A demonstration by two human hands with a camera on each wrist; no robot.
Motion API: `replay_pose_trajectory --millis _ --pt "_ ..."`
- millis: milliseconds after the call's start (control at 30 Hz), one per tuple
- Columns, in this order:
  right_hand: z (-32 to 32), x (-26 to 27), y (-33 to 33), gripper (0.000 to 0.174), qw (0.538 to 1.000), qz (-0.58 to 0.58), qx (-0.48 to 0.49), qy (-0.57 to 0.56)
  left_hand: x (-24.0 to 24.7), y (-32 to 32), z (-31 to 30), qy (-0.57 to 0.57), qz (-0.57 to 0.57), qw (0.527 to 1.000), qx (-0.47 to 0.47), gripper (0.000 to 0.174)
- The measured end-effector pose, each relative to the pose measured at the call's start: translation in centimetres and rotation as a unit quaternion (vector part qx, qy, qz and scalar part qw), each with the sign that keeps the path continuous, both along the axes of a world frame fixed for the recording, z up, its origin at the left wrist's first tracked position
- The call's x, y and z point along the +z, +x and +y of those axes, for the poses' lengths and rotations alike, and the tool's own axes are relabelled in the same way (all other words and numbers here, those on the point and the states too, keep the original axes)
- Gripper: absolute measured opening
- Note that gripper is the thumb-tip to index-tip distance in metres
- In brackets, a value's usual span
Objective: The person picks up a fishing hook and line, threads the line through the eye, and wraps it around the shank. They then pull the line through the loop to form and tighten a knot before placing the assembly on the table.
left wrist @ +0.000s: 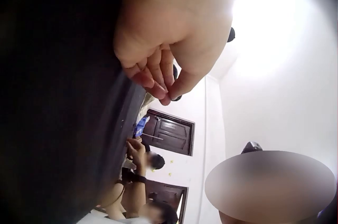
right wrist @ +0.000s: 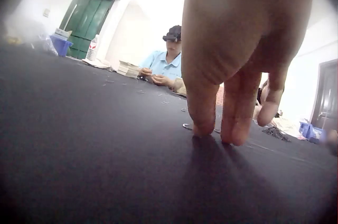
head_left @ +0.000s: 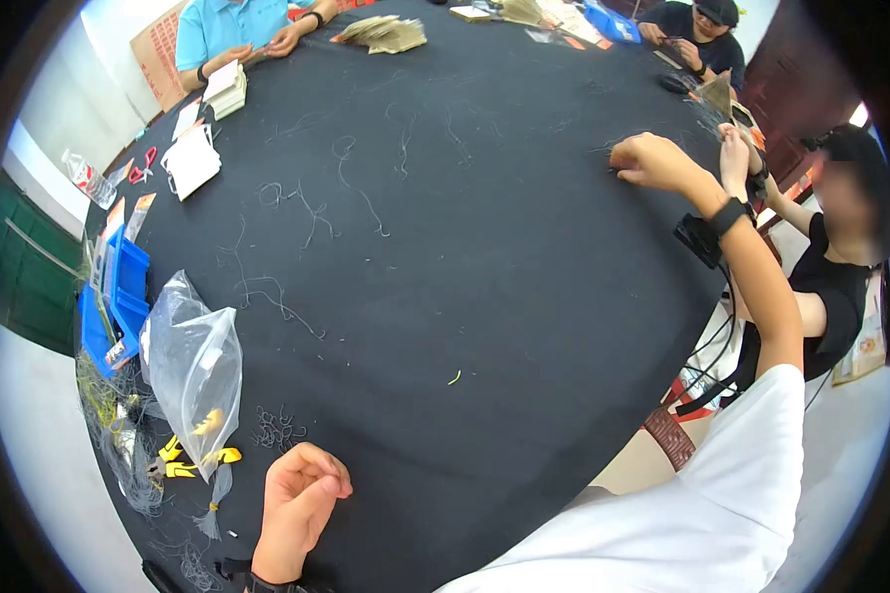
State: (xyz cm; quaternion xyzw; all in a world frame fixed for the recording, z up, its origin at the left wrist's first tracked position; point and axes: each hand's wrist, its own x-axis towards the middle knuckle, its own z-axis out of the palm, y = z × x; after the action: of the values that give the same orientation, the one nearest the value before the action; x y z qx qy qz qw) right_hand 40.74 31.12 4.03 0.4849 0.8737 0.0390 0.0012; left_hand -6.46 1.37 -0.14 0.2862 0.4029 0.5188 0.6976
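Note:
In the head view my left hand (head_left: pixel 302 504) is over the near-left table, palm turned inward and fingers loosely bent. The left wrist view shows its thumb tip close against the fingertips (left wrist: pixel 165 98); nothing shows held there. A small pile of dark, hook-like pieces (head_left: pixel 277 427) lies just beyond this hand. Stretched out to the far right, my right hand (head_left: pixel 658 163) points down at the black cloth (head_left: pixel 524 296). In the right wrist view its fairly straight fingers (right wrist: pixel 235 113) reach the cloth, beside a small pale curved piece (right wrist: pixel 187 126).
Thin line strands (head_left: pixel 361 193) lie scattered mid-table. On the left are a clear plastic bag (head_left: pixel 193 361), yellow-handled pliers (head_left: pixel 176 465), a blue bin (head_left: pixel 119 296), red scissors (head_left: pixel 143 165) and a bottle (head_left: pixel 89 180). Other people sit around the table, one (head_left: pixel 845 227) close to my right arm.

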Motion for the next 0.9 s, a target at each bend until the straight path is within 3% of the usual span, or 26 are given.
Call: replay_pose_trajectory --millis 133,167,267,367,433,500,600,667,733,833,900 --pt "0.7 -1.2 0.3 0.009 0.998 -0.002 0.035 0.043 -0.2 -0.1 0.1 -0.004 -0.019 1.000 0.008 0.009" --pt "1.4 -2.2 0.9 0.010 0.991 0.016 0.096 0.095 -0.3 -0.1 0.1 -0.004 -0.024 1.000 0.008 0.009" --pt "0.7 -1.5 -0.9 0.008 0.995 -0.043 0.052 0.072 0.2 0.0 0.1 -0.007 0.013 1.000 -0.006 0.010" --pt "-1.0 0.0 -5.9 0.010 0.988 -0.042 0.129 0.073 0.6 -0.2 0.3 -0.029 0.013 0.999 -0.023 0.011" --pt "-4.2 1.3 -12.7 0.009 0.974 0.029 0.222 0.034 0.1 -0.9 0.1 -0.013 -0.010 0.998 -0.060 0.014" --pt "-7.8 2.4 -18.7 0.009 0.915 0.165 0.344 -0.127 -0.3 -0.4 0.1 0.046 0.026 0.998 -0.044 0.023" --pt "-12.2 2.3 -24.9 0.009 0.774 0.332 0.347 -0.412 0.7 0.6 0.7 0.107 0.101 0.988 -0.056 0.047" --pt "-13.9 1.8 -27.9 0.011 0.697 0.378 0.322 -0.517 1.0 1.2 1.0 0.087 -0.011 0.993 -0.077 0.059" --pt "-14.7 1.0 -29.3 0.013 0.676 0.405 0.303 -0.536 1.6 1.0 1.7 -0.009 -0.190 0.970 -0.154 0.060" --pt "-14.8 0.3 -29.5 0.012 0.677 0.422 0.269 -0.539 1.2 1.9 1.6 -0.036 -0.174 0.980 -0.092 0.047" --pt "-14.7 -0.6 -29.0 0.011 0.690 0.423 0.235 -0.539 0.7 1.3 2.2 -0.055 -0.127 0.985 -0.107 0.036"
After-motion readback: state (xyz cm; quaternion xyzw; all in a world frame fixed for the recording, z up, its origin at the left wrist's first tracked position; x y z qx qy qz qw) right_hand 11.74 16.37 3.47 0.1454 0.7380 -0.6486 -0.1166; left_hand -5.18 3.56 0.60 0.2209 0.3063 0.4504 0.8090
